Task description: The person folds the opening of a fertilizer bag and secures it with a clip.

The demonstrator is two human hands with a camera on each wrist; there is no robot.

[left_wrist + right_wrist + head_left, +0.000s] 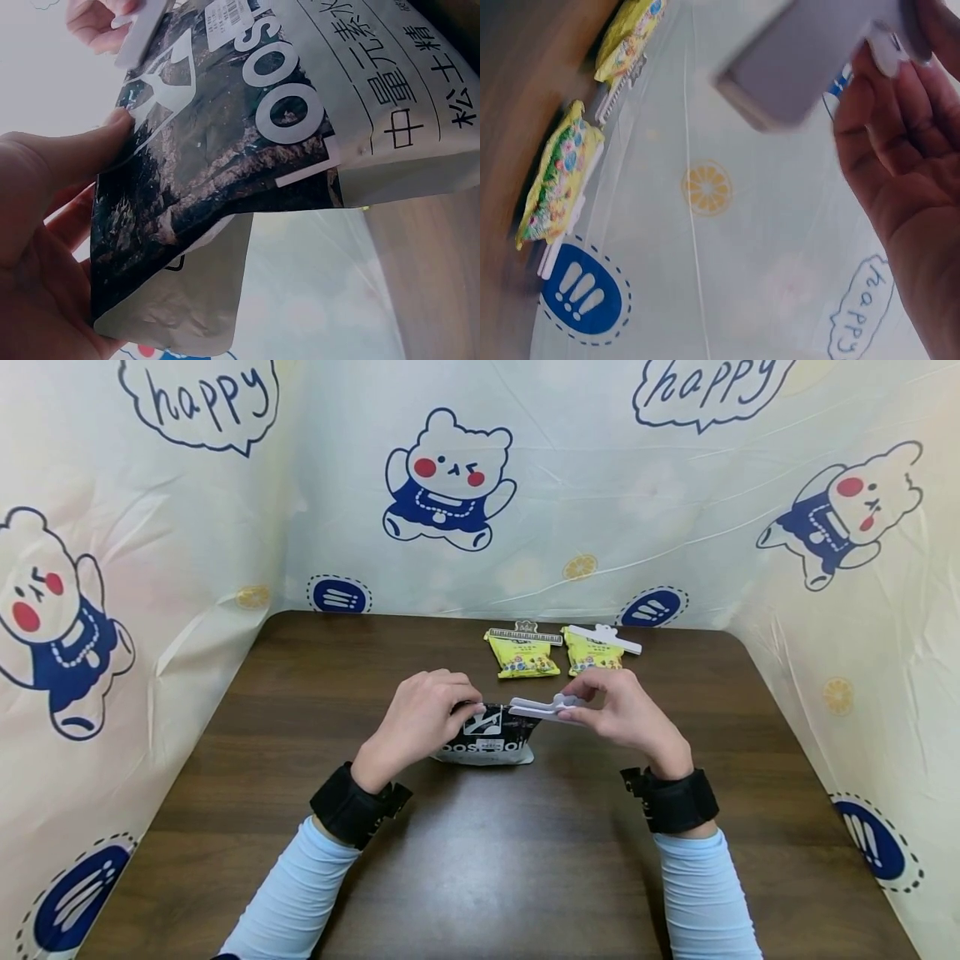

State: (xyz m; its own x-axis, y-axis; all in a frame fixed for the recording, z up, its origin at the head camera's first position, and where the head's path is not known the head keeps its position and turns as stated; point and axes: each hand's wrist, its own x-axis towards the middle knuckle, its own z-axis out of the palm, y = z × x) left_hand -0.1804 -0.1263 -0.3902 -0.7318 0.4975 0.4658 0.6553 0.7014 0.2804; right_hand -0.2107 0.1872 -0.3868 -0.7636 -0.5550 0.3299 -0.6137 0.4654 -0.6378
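A black and grey printed pouch stands upright on the brown table. My left hand pinches its top edge at the left corner, with the thumb on the printed front in the left wrist view. My right hand pinches a white sealing clip by its middle. The clip's left end lies at the top right of the pouch; whether the pouch's edge is between its bars I cannot tell. In the right wrist view the clip looks large and blurred.
Behind the hands lie two yellow packets. The left packet carries a metal-grey clip; the right packet carries a white clip. The table ends at a printed curtain behind and at both sides.
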